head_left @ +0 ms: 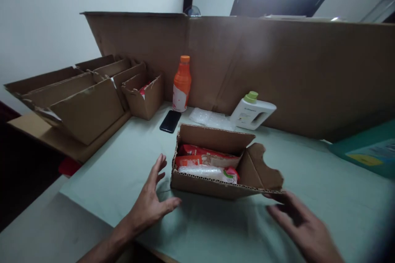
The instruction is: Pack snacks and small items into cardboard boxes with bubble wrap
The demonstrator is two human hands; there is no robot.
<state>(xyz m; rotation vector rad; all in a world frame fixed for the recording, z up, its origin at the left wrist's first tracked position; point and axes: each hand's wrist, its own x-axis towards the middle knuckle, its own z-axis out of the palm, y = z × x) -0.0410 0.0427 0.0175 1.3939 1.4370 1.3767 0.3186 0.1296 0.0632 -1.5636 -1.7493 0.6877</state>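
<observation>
Your left hand (pixel 149 203) spreads wide and your right hand (pixel 305 228) gapes loosely near opposite ends of the box (pixel 203 186) mid-tabletop (pixel 105 176), likely light but bendy-flapped, best held by its lower walls (pixel 216 189).

Makeshift indoor workspace, pale green-topped table (pixel 123 160), upright cardboard partition (pixel 293 65), cut-down cardboard bins (pixel 92 109), white wall (pixel 46 28)

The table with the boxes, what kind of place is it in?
It looks like a small indoor packing corner: an open cardboard box holds colourful packets, bubble wrap lies behind it, and a cardboard screen stands around the back.
</observation>
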